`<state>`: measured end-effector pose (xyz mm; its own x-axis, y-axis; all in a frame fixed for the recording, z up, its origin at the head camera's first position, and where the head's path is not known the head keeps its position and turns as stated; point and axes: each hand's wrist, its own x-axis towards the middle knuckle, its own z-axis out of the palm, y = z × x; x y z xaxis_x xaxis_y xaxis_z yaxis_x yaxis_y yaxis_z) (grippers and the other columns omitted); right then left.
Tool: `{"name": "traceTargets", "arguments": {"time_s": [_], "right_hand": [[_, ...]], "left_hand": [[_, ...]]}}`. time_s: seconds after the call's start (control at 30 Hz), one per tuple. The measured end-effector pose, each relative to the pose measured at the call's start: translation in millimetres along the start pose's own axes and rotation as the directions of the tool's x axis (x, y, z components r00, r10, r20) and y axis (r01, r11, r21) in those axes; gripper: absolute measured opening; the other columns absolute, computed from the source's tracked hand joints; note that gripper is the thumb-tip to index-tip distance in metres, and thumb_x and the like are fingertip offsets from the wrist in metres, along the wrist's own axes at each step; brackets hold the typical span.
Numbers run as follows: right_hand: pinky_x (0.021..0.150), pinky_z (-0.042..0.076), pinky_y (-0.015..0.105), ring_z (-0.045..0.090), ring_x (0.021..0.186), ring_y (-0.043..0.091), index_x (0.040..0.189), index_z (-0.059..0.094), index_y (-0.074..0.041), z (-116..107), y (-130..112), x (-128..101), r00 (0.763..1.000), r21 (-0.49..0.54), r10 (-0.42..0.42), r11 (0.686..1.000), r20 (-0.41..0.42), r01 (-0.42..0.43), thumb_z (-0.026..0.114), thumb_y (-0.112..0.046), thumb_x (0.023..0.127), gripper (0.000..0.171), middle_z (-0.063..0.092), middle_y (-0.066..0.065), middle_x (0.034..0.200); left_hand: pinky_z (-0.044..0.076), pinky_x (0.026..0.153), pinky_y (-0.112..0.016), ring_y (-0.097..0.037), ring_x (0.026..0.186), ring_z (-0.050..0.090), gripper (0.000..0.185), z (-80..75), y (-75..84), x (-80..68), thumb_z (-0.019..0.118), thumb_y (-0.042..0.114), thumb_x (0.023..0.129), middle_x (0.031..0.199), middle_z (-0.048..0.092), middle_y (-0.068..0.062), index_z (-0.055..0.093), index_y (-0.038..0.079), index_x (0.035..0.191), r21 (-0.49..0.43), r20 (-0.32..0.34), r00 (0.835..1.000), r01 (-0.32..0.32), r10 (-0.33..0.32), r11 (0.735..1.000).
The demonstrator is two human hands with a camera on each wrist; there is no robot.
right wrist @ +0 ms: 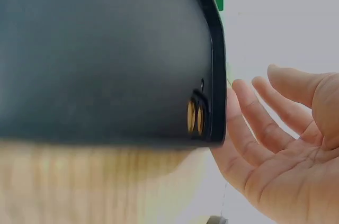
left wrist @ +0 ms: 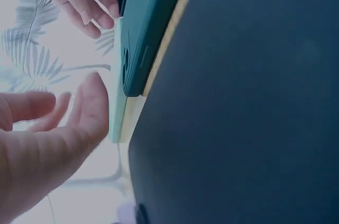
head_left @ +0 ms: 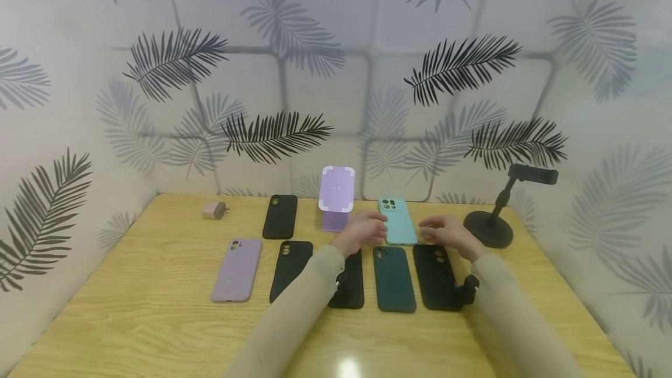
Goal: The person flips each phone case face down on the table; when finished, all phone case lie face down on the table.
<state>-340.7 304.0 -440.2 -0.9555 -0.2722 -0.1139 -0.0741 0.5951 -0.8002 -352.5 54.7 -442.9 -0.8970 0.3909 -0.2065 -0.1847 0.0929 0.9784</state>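
Your left hand (head_left: 362, 231) and right hand (head_left: 446, 232) hover on either side of the mint phone case (head_left: 396, 221), which lies flat on the surface (head_left: 157, 319) in the back row beside the purple stand (head_left: 336, 197). Both sets of fingers are relaxed and grasp nothing. The left fingertips appear to touch the case edge; contact is not clear. The dark green case (head_left: 394, 279) lies just below.
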Motion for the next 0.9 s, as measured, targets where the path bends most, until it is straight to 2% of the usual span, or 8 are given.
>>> {"name": "traceTargets", "arguments": {"time_s": [0.17, 0.33, 0.53, 0.7, 0.8, 0.9], "right_hand": [[0.096, 0.053, 0.048, 0.058, 0.118, 0.041, 0.132, 0.054, 0.010, -5, 7, -13, 0.999, -0.083, -0.035, 0.996, -0.015, 0.034, 0.052, -0.018, 0.102, 0.041, 0.054, 0.030, 0.135], [0.090, 0.056, 0.043, 0.059, 0.116, 0.040, 0.130, 0.056, 0.009, -9, 15, -25, 0.999, -0.122, -0.034, 0.992, -0.036, 0.029, 0.056, -0.015, 0.100, 0.039, 0.055, 0.031, 0.134], [0.075, 0.058, 0.031, 0.065, 0.106, 0.034, 0.130, 0.055, 0.012, -9, 19, -38, 0.999, -0.026, -0.027, 0.999, -0.021, 0.027, 0.063, -0.008, 0.094, 0.041, 0.056, 0.035, 0.128], [0.072, 0.058, 0.025, 0.065, 0.104, 0.031, 0.127, 0.056, 0.012, -8, 22, -52, 0.999, 0.007, -0.046, 0.999, 0.006, 0.045, 0.068, -0.005, 0.090, 0.043, 0.058, 0.034, 0.126], [0.072, 0.058, 0.026, 0.066, 0.104, 0.031, 0.128, 0.054, 0.013, -7, 22, -62, 0.999, 0.014, -0.039, 0.999, 0.025, 0.038, 0.070, -0.005, 0.088, 0.046, 0.058, 0.034, 0.125], [0.073, 0.059, 0.028, 0.066, 0.103, 0.030, 0.131, 0.052, 0.012, -7, 22, -70, 0.999, 0.022, -0.014, 1.000, 0.037, 0.013, 0.072, -0.006, 0.087, 0.051, 0.055, 0.034, 0.129]], "left_hand": [[0.060, 0.082, -0.038, -0.032, 0.099, 0.068, 0.032, 4.9, 1.4, -8.8, 0.056, 0.006, 0.097, 0.113, 0.067, -0.024, 0.060, -0.004, 0.128, 0.157, 0.106, 0.992, -0.082, 0.066, 0.984], [0.060, 0.073, -0.031, -0.025, 0.090, 0.068, 0.031, 15.6, 3.9, -20.3, 0.058, 0.007, 0.097, 0.109, 0.068, -0.022, 0.062, -0.003, 0.126, 0.225, 0.165, 0.985, -0.095, 0.058, 0.970], [0.061, 0.076, -0.031, -0.018, 0.085, 0.067, 0.032, 33.3, 2.2, -29.5, 0.056, 0.002, 0.096, 0.111, 0.067, -0.023, 0.060, -0.007, 0.127, 0.151, 0.211, 0.977, -0.045, 0.012, 0.987], [0.060, 0.085, -0.037, -0.030, 0.099, 0.069, 0.038, 47.0, 0.4, -35.4, 0.052, -0.006, 0.095, 0.116, 0.066, -0.028, 0.052, -0.012, 0.132, 0.090, 0.227, 0.974, -0.011, -0.010, 0.996], [0.059, 0.088, -0.040, -0.037, 0.106, 0.067, 0.040, 53.0, -0.3, -39.5, 0.050, -0.009, 0.094, 0.120, 0.063, -0.031, 0.049, -0.013, 0.134, 0.065, 0.228, 0.973, 0.007, -0.021, 0.998], [0.058, 0.088, -0.041, -0.038, 0.106, 0.067, 0.041, 57.7, -1.2, -43.2, 0.050, -0.007, 0.095, 0.125, 0.060, -0.030, 0.048, -0.013, 0.136, 0.067, 0.238, 0.971, 0.013, -0.029, 0.998]]}}
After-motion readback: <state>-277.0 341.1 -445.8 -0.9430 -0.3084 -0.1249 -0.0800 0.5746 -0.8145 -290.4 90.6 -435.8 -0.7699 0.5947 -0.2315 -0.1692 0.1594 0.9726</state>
